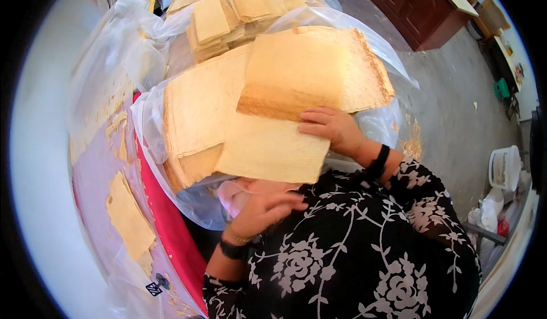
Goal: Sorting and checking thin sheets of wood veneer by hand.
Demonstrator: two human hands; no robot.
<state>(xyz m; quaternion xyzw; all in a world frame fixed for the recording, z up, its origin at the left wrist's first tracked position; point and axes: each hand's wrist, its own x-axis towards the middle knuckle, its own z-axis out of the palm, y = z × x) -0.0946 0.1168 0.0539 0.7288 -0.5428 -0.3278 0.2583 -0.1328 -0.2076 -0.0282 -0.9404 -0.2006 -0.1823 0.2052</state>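
Black floral clothing (364, 245) lies nearest the camera, at five o'clock; our right hand (336, 131), between two and three, rests slightly parted fingers where the pale sheet (273, 153) meets the darker-edged sheet (296, 74); its thumb is hidden, so we cannot tell whether it pinches either; our left hand (268, 205), at six, hangs loosely open, seemingly holding nothing; the pale sheet lies at the dial's centre, over the near side of the broad stack (199, 102); we judge the step in hand to be sorting or laying single sheets; the next move seems to call for a light, flat grip; clear plastic wrap (149, 119) surrounds the stack; at three o'clock stands a white bucket (505, 168), contents unclear to us.
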